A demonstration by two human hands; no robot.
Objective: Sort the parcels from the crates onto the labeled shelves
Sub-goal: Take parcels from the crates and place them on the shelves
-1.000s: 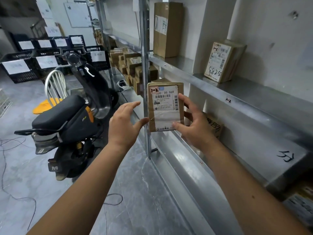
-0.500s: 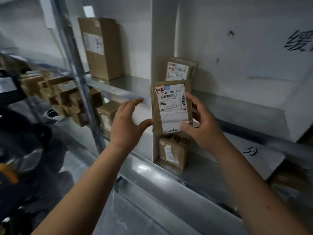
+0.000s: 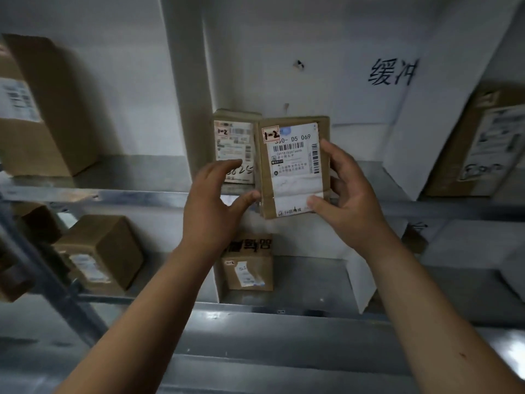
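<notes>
A small brown parcel with a white label marked "1-2" stands upright in front of the middle shelf. My right hand grips its right edge, thumb on the label's lower corner. My left hand touches its lower left edge with the thumb, fingers spread and relaxed. Right behind it, another parcel marked "1-2" leans against the white back wall on the same shelf.
A tall carton stands at the shelf's left and a labelled carton leans at the right. A white divider bears handwriting. On the lower shelf sit a small box and a brown box. A metal upright runs at the left.
The view has swung from the scooter aisle to face the shelf. Both hands have carried the parcel up and forward, beside the other "1-2" parcel.
</notes>
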